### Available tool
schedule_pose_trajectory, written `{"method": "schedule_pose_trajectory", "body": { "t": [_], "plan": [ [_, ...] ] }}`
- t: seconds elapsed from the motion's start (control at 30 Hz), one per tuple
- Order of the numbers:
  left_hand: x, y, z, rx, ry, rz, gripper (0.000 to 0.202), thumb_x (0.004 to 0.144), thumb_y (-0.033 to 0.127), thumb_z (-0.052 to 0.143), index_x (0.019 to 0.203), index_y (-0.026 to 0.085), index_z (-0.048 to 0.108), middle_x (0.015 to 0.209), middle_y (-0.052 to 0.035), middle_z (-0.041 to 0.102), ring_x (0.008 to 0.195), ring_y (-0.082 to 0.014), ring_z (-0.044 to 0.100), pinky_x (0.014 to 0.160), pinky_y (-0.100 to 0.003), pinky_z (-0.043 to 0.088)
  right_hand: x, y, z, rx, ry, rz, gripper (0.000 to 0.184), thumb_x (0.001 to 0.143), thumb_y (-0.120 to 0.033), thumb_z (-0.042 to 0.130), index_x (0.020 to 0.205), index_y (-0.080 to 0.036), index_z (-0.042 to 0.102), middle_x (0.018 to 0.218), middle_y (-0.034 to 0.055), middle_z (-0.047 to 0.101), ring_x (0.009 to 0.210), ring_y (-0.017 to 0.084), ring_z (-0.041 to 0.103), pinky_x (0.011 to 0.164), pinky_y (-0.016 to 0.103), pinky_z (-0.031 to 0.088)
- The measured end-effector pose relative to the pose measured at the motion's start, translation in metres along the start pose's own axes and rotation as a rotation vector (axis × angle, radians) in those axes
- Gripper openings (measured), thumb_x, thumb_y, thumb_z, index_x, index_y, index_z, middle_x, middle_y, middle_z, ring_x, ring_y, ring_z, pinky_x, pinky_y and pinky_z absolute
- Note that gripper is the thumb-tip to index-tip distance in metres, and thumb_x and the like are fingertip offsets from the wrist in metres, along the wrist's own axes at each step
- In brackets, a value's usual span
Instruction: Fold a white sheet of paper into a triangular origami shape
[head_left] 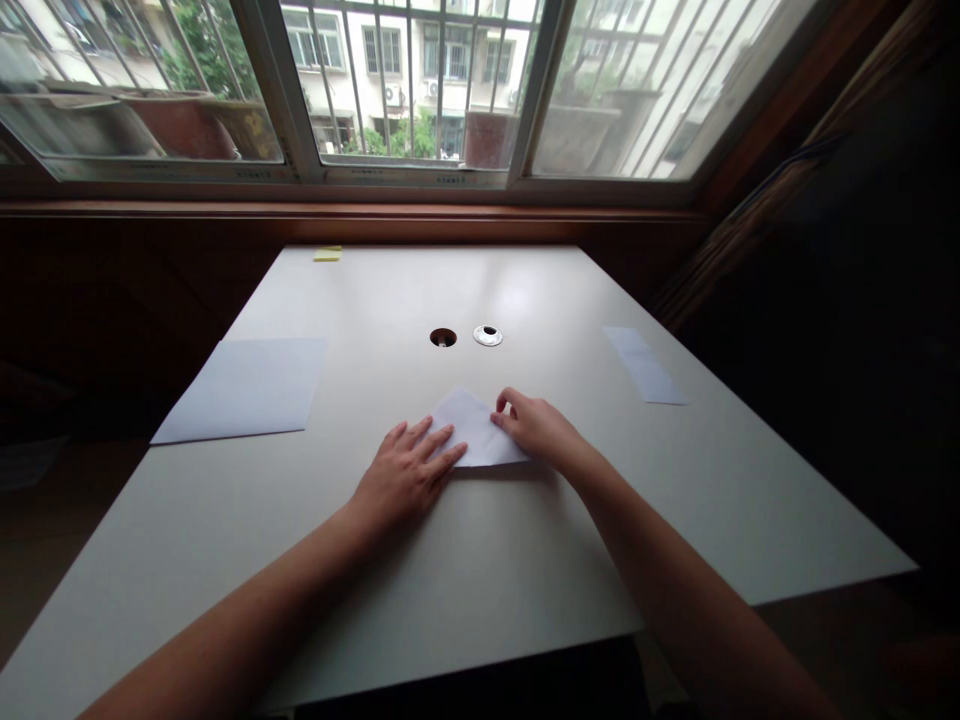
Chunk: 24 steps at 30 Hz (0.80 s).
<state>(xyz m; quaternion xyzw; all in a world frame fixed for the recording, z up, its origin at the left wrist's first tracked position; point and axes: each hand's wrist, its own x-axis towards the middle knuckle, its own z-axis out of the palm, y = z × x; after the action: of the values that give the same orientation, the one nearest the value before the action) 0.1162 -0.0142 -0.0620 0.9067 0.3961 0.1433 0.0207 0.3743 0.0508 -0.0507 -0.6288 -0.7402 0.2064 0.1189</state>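
A folded sheet of white paper [474, 432] lies on the white table in front of me, its pointed top facing the window and its straight edge towards me. My left hand [409, 460] rests flat on the paper's left part, fingers spread. At the right side of the paper, my right hand [534, 425] has its thumb and index finger pinched together at the sloping edge. The other fingers of that hand are curled and partly hidden.
On the table's left lies a stack of white paper [255, 385]; a narrow paper strip [645, 366] lies at right. Beyond my hands are a round cable hole [443, 338] and its cover ring [487, 336]. Yellow sticky notes [328, 254] sit near the far edge, below the barred window.
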Motion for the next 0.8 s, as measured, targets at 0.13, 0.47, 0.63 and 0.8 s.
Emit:
{"method": "schedule_pose_trajectory", "body": {
  "t": [0.13,0.47,0.63,0.8],
  "plan": [
    [0.0,0.002,-0.001,0.02,0.004,-0.014,0.041,0.099,0.037,0.043,0.14,0.034,0.051,0.148,-0.0046,0.048,0.141,-0.0334,0.036,0.111,-0.052,0.031,0.001,-0.001,0.0,-0.012,-0.007,0.022,0.02,0.091,-0.043,0.057,0.096,-0.024,0.059,0.077,0.0037,0.067,0.068,0.018,0.058,0.059,0.026,0.033],
    [-0.001,0.006,-0.001,0.087,0.063,-0.083,0.039,0.1,0.042,0.041,0.136,0.035,0.055,0.145,-0.0013,0.053,0.139,-0.0272,0.04,0.11,-0.045,0.036,0.0,-0.013,-0.006,-0.111,-0.053,0.094,0.026,0.092,-0.048,0.054,0.1,-0.024,0.059,0.086,0.0055,0.069,0.074,0.019,0.06,0.063,0.026,0.035],
    [-0.001,0.007,0.0,0.109,0.059,-0.125,0.041,0.1,0.044,0.039,0.137,0.035,0.054,0.146,-0.0021,0.051,0.139,-0.0272,0.041,0.11,-0.046,0.036,-0.006,-0.019,-0.006,-0.183,-0.025,0.089,0.027,0.094,-0.049,0.049,0.101,-0.024,0.057,0.087,0.0071,0.069,0.077,0.022,0.061,0.061,0.027,0.032],
    [-0.001,0.007,0.0,0.133,0.035,-0.14,0.044,0.1,0.045,0.037,0.14,0.035,0.05,0.149,-0.0016,0.048,0.141,-0.0274,0.038,0.112,-0.047,0.033,-0.01,-0.022,-0.007,-0.213,-0.028,0.073,0.025,0.096,-0.046,0.047,0.103,-0.024,0.056,0.09,0.0072,0.07,0.081,0.023,0.062,0.062,0.028,0.032]
  ]
}}
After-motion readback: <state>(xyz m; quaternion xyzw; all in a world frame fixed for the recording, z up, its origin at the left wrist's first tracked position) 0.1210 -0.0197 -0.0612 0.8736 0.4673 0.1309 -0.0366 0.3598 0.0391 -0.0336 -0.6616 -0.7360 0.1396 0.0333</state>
